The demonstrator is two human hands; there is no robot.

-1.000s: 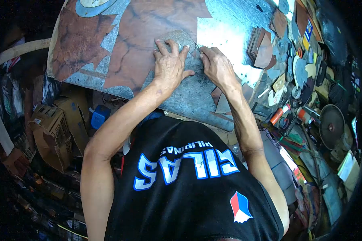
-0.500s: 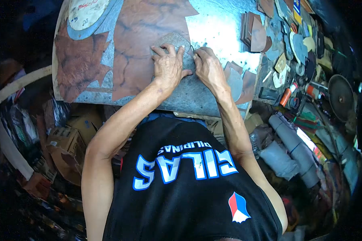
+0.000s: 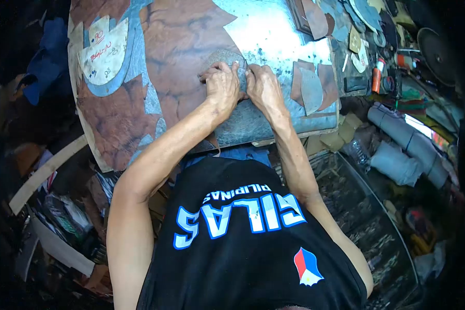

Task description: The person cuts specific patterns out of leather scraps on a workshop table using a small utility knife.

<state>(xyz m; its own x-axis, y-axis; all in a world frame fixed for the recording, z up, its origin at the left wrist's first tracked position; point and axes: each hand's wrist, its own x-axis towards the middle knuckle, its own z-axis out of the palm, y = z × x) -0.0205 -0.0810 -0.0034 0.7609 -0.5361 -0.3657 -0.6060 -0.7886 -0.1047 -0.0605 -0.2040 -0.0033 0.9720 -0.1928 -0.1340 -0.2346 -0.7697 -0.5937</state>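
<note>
A large sheet of brown leather with dark streaks lies on the worktable. On its right part rests a grey, stiff-looking template, partly covered by my hands. My left hand presses down on this template with bent fingers, holding it against the leather. Just to the right, my right hand has its fingers pinched together at the template's right edge. Whatever is in that pinch is hidden by the fingers; a thin dark line shows near the fingertips.
White marked patterns lie on another brown leather piece at left. A grey cut piece sits right of my hands. Stacked brown pieces and an orange tube are at upper right. The metal tabletop's front edge faces my body.
The view has swung, so the table appears shifted and turned. My two hands have come closer together at the template, and a strip of brown leather now shows hanging at the front edge.
</note>
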